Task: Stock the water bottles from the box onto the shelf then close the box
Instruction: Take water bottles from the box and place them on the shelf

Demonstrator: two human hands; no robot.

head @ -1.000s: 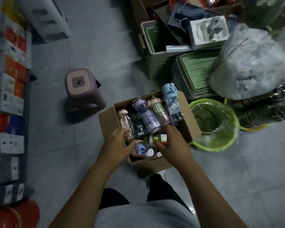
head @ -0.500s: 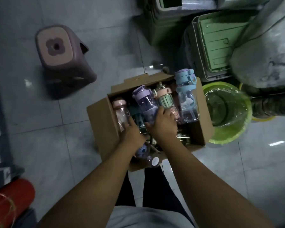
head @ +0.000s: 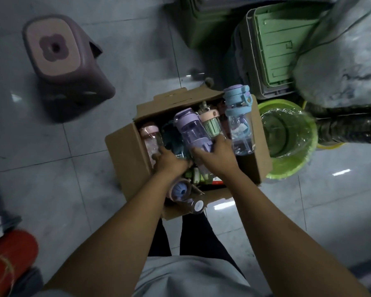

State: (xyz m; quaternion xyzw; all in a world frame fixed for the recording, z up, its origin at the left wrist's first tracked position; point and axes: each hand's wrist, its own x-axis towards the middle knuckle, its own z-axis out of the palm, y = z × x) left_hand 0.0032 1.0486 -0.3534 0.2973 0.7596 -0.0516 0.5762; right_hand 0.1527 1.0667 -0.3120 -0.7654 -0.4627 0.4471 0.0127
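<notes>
**Grey tile floor, open box, both hands in it**

Grey tiled floor [head: 51, 189], seen from above. The cardboard box [head: 124, 155] sits on it right in front of the person's legs, flaps open, packed with water bottles.

Right hand [head: 214, 159]: fingers curled over the lower body of the purple bottle [head: 191, 131], thumb on the far side next to the green bottle [head: 211, 125] with the peach lid. That reads as a grip. The purple bottle leans in the box, lid pointing away from the person.

Left hand [head: 171, 162]: fingers bent down into the gap between the pink bottle [head: 151, 140] and the dark teal bottle [head: 171, 138]. Fingertips are buried, so I can't tell what it has hold of, if anything.

Both forearms reach straight down and forward from the bottom of the view, wrists close together over the middle of the box, backs of the hands up.

Other contents: the blue bottle [head: 239, 125] stands tallest at the box's right wall. A bottle with a blue cap [head: 179, 190] and a clear bottle [head: 196, 203] lie at the near end, partly under the left forearm. Items deeper under the hands are too dark to read.

Around the box: purple-pink stool [head: 60, 56] far left, green basin [head: 287, 142] touching the right side, green crates [head: 276, 50] behind it. A plastic-wrapped bundle [head: 341, 61] is cut off at the right edge, and a red object [head: 9, 260] at bottom left is blurred.
</notes>
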